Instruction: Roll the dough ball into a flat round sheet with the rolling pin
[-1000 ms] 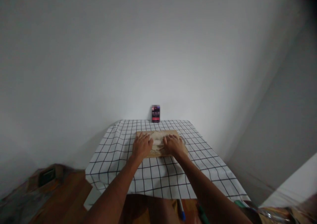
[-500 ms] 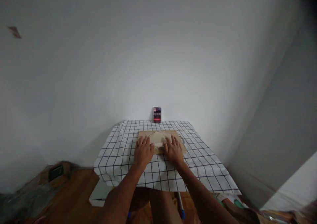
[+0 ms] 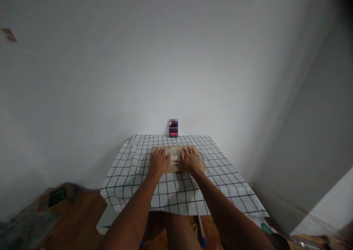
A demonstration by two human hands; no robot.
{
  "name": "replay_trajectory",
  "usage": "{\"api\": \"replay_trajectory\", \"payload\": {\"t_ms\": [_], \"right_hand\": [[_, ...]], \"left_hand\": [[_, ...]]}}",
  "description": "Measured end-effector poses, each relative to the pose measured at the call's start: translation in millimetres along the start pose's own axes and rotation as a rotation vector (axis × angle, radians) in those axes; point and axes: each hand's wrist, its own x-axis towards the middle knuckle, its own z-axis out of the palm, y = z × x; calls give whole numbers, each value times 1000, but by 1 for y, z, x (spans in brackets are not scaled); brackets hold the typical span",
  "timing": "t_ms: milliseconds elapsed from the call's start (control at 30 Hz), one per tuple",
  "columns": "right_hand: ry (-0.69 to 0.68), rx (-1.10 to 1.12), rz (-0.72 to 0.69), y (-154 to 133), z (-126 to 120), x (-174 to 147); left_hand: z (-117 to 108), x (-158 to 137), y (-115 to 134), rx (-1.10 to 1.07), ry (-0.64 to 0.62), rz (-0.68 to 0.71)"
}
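Note:
A wooden board [image 3: 176,168] lies on the checked tablecloth, dusted with pale flour-like marks along its near side. Across its middle runs a pale roll of what looks like dough [image 3: 175,157], seen only between my hands. My left hand [image 3: 160,161] rests palm down over the left part of the roll, fingers stretched forward. On the right part lies my right hand [image 3: 191,159], also flat with fingers spread. The roll's ends are hidden beneath both hands.
The table with its white, black-lined cloth [image 3: 132,176] stands against a white wall. A blurred-out dark, phone-like object [image 3: 173,129] leans at the back edge. Below the front edge shows a stick with a blue tip [image 3: 202,237]. A box [image 3: 58,196] sits on the floor at left.
Both hands have moved forward over the board, and the pale roll has gone with them. Less of the flat pale sheet beyond the roll shows now; more of the near board does.

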Motion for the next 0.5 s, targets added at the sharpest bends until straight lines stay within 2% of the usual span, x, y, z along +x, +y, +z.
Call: {"api": "replay_trajectory", "payload": {"t_ms": [233,500], "right_hand": [[-39,-64,-33,-4,-6,30],[-171,-102,-166,5,0,77]], "left_hand": [[1,31,-3,35,-55,-1],[18,79,-18,62,-241,61]]}}
